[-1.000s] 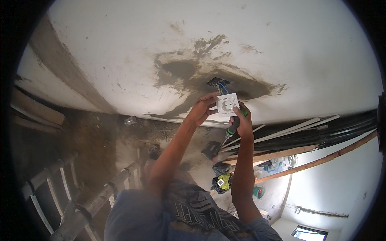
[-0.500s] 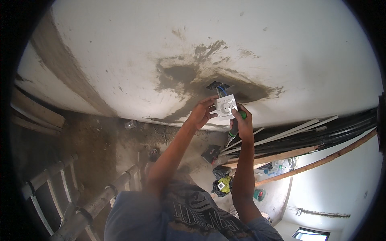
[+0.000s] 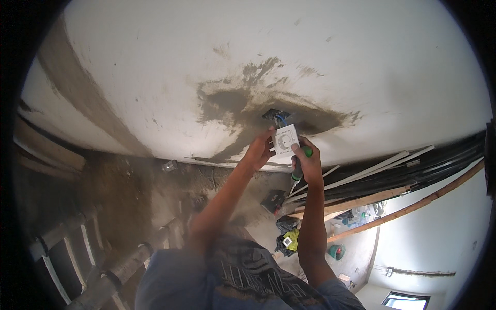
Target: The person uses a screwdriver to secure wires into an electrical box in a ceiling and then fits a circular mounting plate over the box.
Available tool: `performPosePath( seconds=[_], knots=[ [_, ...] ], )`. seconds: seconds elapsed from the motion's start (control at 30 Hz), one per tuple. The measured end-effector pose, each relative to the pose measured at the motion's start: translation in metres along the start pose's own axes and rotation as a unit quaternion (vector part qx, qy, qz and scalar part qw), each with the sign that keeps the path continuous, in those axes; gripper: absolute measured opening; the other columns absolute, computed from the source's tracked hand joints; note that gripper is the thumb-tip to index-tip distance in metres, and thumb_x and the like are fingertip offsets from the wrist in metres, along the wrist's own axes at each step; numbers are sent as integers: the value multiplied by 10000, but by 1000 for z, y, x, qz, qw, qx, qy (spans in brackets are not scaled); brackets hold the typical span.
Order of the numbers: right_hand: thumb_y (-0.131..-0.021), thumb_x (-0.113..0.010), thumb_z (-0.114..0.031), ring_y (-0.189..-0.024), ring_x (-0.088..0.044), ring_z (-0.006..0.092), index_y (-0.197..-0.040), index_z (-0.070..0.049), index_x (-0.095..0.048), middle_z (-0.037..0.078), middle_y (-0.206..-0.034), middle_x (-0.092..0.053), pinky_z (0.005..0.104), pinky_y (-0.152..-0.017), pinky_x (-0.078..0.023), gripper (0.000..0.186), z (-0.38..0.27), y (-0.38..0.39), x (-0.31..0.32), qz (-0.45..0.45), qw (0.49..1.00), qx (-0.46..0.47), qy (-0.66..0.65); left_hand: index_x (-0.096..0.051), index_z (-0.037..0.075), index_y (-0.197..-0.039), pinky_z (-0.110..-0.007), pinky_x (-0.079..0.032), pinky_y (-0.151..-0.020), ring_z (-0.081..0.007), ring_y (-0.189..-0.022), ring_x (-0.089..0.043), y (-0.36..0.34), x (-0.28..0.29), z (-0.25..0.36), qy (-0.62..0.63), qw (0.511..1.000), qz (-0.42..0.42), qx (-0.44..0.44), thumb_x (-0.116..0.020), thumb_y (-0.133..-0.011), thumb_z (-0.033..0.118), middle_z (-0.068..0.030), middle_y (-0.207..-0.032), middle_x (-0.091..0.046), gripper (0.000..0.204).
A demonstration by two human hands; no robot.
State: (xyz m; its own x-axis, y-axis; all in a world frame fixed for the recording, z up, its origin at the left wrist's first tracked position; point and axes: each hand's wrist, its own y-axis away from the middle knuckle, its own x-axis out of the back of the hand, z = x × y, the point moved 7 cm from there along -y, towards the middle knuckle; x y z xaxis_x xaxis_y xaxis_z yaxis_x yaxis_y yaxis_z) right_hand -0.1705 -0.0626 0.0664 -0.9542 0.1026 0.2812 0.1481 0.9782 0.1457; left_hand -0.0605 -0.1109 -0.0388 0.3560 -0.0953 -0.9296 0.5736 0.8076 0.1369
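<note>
A white wall socket (image 3: 285,141) with a square frame is held between my hands, just in front of the wall box opening (image 3: 274,113). Blue and other wires (image 3: 281,120) run from the opening to behind the socket. My left hand (image 3: 259,150) grips the socket's left edge, fingers partly behind it. My right hand (image 3: 311,164) is closed round a green and black screwdriver (image 3: 296,172), its shaft pointing down. The right thumb also presses on the socket's lower right corner. What the fingers do behind the socket is hidden.
Damp-looking plaster patches (image 3: 227,103) surround the opening on the white wall (image 3: 170,57). Long white strips and wooden boards (image 3: 361,199) lie at the right. A ladder (image 3: 129,263) stands lower left. Black bags (image 3: 285,224) and a green bucket (image 3: 336,251) are on the floor.
The whole view has shifted slightly. Both hands keep hold of the socket and screwdriver, and the socket is tilted a little differently.
</note>
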Motion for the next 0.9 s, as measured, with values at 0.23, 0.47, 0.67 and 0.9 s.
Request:
performPosePath(
  seconds=[0.23,0.47,0.67,0.9],
  knots=[
    [-945,-685,-244,-494,-491,56,-1189,10,-636,-3,-666,-570,229,-427,-382,355,-14,13,-31,14,999,34,-37,-564,72,-1260,-409,-525,-914,-236,-1044,-638,10,-10,-4,130,984,-125,7,-501,-1023,451,-103,-1160,-656,452],
    [-971,-583,-489,-492,-527,127,-1133,-59,-600,40,-689,-561,275,-422,-439,460,17,3,-6,13,979,-32,-199,-552,25,-1265,-366,-543,-917,-230,-1036,-638,10,-8,4,80,997,-18,-2,-541,-1029,310,-114,-1122,-666,371],
    [-952,-602,-535,-451,-490,111,-1107,-53,-641,10,-581,-518,274,-427,-405,508,13,-23,-11,-115,977,-98,-151,-549,29,-1272,-338,-544,-847,-193,-985,-619,15,-11,13,79,995,-56,13,-550,-1026,325,-95,-1130,-643,385],
    [-907,-600,-635,-448,-482,120,-767,-130,-480,19,-560,-505,282,-421,-394,537,22,-46,-16,-294,885,-239,-268,-560,46,-1260,-320,-542,-801,-159,-969,-613,26,-11,45,-205,973,71,78,-609,-1002,268,-89,-1115,-655,343]
  ],
)
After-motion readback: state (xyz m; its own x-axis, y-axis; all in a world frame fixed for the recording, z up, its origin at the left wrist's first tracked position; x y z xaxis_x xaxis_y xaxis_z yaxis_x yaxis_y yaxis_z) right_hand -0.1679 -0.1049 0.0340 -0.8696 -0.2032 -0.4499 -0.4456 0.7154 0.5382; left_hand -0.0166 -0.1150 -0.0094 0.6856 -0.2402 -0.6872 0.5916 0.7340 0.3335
